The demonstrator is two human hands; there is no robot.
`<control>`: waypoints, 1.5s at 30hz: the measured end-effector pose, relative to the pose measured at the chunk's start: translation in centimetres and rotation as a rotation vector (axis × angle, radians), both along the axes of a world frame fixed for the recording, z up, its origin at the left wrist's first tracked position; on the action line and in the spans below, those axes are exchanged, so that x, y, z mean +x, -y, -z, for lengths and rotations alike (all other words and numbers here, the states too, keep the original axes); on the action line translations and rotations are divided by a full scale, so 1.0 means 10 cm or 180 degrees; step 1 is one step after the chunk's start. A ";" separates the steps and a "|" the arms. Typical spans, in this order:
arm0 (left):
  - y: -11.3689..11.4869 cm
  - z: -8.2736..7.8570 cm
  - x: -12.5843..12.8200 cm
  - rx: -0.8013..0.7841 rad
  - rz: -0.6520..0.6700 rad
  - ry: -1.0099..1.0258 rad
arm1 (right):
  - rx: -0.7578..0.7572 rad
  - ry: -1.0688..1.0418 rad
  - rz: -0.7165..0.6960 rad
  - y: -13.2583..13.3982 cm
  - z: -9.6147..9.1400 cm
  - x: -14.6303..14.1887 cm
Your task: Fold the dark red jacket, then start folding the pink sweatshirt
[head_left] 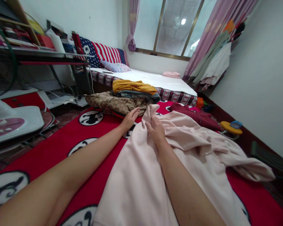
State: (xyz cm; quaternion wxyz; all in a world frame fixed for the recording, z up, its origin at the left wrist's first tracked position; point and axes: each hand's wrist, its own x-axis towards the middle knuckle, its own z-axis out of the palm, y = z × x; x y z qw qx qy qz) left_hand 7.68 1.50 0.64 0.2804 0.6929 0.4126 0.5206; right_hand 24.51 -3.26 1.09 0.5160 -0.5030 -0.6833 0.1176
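Observation:
A pale pink long-sleeved sweatshirt (136, 175) lies spread across the red blanket, with one sleeve stretched out to the right. My right hand (156, 130) is on its upper part, thumb and fingers closed around a fold of the cloth. To the left of the garment, my left hand (130, 120) has its fingers stretched out and holds nothing. Its fingertips are close to a brown patterned cloth item (118, 103); whether they touch it I cannot tell. On top of that item rest folded blue denim (132, 94) and a folded mustard-yellow garment (134, 86).
The red blanket (54, 147) has black-and-white round prints. A dark red garment (195, 117) lies beyond the sweatshirt. A yellow stool (231, 127) stands right, a cluttered desk (54, 51) left. Behind is a bed (146, 77) under the window.

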 end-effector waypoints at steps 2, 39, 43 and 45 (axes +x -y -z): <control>0.15 0.01 -0.01 -0.0157 -0.0091 0.0267 | 0.0067 0.0342 0.0011 0.03 -0.09 0.00; 0.93 -0.28 0.37 0.1399 0.0265 -0.2555 | -0.0996 0.0669 0.1611 0.05 -0.58 0.64; 0.90 -0.28 0.34 0.1064 -0.0288 -0.2314 | -0.1534 0.0799 0.1702 0.05 -0.52 0.74; 0.82 -0.26 0.27 0.0695 -0.0678 -0.2050 | -0.1084 0.0276 0.1857 0.05 -0.54 0.80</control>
